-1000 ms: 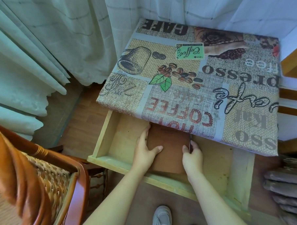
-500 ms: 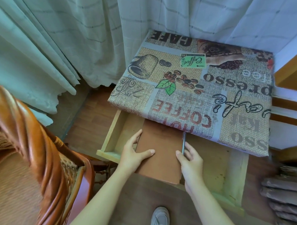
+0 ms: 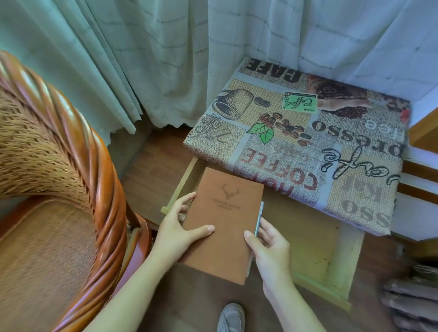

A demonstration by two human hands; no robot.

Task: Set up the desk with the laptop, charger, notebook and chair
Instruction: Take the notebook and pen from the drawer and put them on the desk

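— Holding anything, those two hands?

— Yes, both on the notebook [image 3: 223, 223]. The left hand [image 3: 177, 230] grips its left edge, thumb laid flat across the cover, the other fingers [image 3: 186, 198] curled round the side. The right hand [image 3: 269, 246] grasps the right edge, thumb on the cover, fingers bent underneath beside a silvery pen [image 3: 258, 219] that runs along that edge.

— Where is the notebook?

— Over the open drawer [image 3: 319, 248] of the desk [image 3: 314, 150], its near end past the drawer's front rail. Whether it still touches the drawer bottom I cannot tell.

— And its look?

— Brown, closed, a stag's head stamped on the cover with small lettering below, too fine to read.

— The desk?

— Covered by a cloth [image 3: 357, 197] printed with coffee words, beans and a cup. Pale curtains [image 3: 117, 48] hang behind it.

— The chair?

— The chair [image 3: 61, 184], woven cane in a twisted wooden frame, stands at the left, close to the left forearm. A grey shoe [image 3: 231, 322] shows on the floor below.
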